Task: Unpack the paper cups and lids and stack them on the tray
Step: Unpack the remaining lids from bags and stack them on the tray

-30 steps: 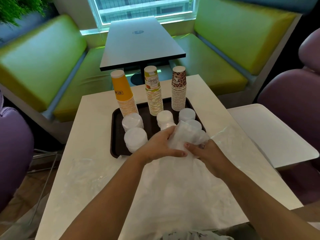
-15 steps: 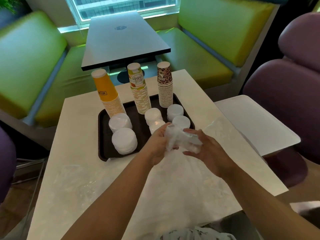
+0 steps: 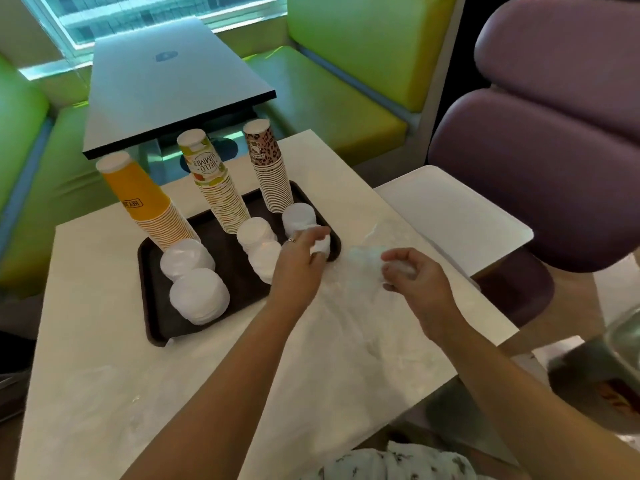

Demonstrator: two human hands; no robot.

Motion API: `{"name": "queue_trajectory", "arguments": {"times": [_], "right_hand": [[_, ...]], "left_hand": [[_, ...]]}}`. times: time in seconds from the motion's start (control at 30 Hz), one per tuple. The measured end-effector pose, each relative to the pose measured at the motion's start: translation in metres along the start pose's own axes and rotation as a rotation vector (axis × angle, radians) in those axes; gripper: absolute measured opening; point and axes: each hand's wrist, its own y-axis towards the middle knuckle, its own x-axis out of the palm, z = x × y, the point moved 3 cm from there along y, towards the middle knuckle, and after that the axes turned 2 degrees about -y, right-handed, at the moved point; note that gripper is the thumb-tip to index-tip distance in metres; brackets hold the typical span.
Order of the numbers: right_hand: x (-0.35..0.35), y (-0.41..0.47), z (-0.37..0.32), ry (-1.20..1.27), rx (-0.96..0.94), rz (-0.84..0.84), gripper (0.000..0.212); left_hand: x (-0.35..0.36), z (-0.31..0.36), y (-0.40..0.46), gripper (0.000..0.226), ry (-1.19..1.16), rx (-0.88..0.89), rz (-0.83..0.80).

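A dark brown tray (image 3: 152, 271) on the white table holds three upside-down cup stacks: orange (image 3: 145, 199), "Hello Summer" (image 3: 214, 188) and leopard print (image 3: 270, 168). In front of them stand several stacks of white lids (image 3: 199, 296). My left hand (image 3: 298, 265) is over the tray's right front corner, its fingers curled round a small stack of white lids (image 3: 320, 247). To its right, my right hand (image 3: 415, 282) grips a crumpled clear plastic bag (image 3: 360, 268) just above the table.
Flat clear plastic wrapping (image 3: 346, 341) covers the near part of the table. A white side table (image 3: 450, 216) and a purple chair (image 3: 554, 150) stand to the right. Behind are a dark table (image 3: 173, 81) and green benches (image 3: 346, 105).
My hands, together on the bag before, have parted. The left one moved to the tray's right front corner with lids; the right one drew the bag off to the right.
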Motion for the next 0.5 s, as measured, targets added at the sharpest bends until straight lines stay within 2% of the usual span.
{"name": "queue_trajectory", "arguments": {"times": [0.03, 0.17, 0.23, 0.33, 0.5], "right_hand": [[-0.005, -0.001, 0.001, -0.020, -0.030, 0.024, 0.019], [-0.012, -0.004, 0.004, -0.009, -0.038, -0.069, 0.025], [-0.013, -0.004, 0.006, 0.069, -0.020, -0.123, 0.027], [-0.025, -0.003, 0.007, 0.094, -0.065, -0.098, 0.023], [-0.053, -0.004, 0.020, -0.121, -0.083, 0.112, 0.029]], "left_hand": [[0.005, 0.008, -0.004, 0.036, -0.122, -0.016, 0.024], [0.054, 0.019, -0.017, 0.054, -0.578, -0.315, -0.296], [0.070, 0.018, -0.018, 0.049, -0.693, -0.343, -0.346], [0.082, 0.017, -0.016, 0.020, -0.754, -0.297, -0.302], [0.102, 0.025, -0.010, 0.011, -0.671, -0.251, -0.305]]}}
